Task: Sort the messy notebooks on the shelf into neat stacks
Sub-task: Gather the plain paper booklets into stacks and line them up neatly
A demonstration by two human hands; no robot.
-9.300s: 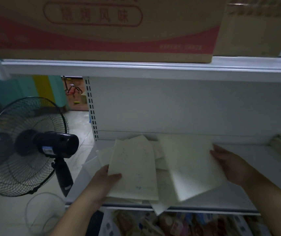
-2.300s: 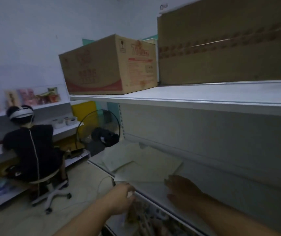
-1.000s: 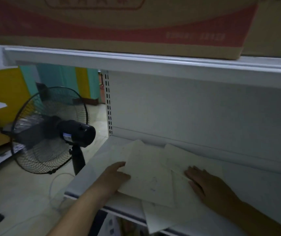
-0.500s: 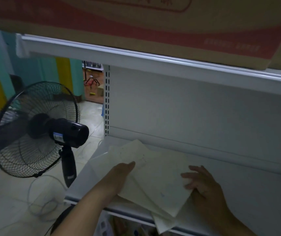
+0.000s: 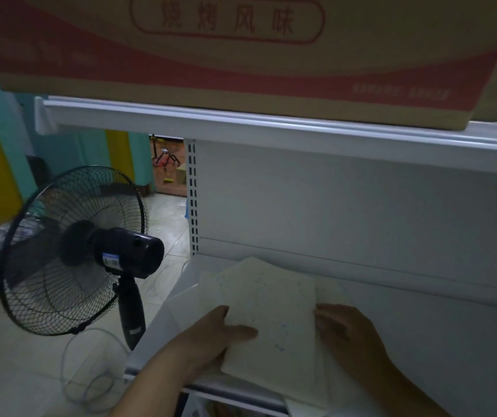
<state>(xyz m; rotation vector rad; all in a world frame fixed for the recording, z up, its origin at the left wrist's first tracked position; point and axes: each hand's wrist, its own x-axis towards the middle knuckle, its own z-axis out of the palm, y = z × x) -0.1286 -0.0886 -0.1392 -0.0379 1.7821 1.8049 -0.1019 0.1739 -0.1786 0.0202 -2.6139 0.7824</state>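
Note:
A loose pile of pale notebooks [image 5: 191,299] lies fanned out on the left end of the white shelf [image 5: 427,329]. The top notebook [image 5: 274,311], cream with faint blue specks, lies across the pile. My left hand [image 5: 208,341] grips its left edge, thumb on the cover and fingers beneath. My right hand [image 5: 349,338] is at its right edge with fingers curled against it, resting on the lower notebooks. One lower notebook's corner [image 5: 304,407] sticks out past the shelf's front lip.
A black standing fan [image 5: 75,251] stands on the floor just left of the shelf end. A cardboard box [image 5: 241,55] with red print sits on the upper shelf [image 5: 271,127] close overhead. The shelf to the right of my hand is bare.
Both hands have closed in on the top notebook's two side edges. It has turned more square to the shelf and covers more of the pile.

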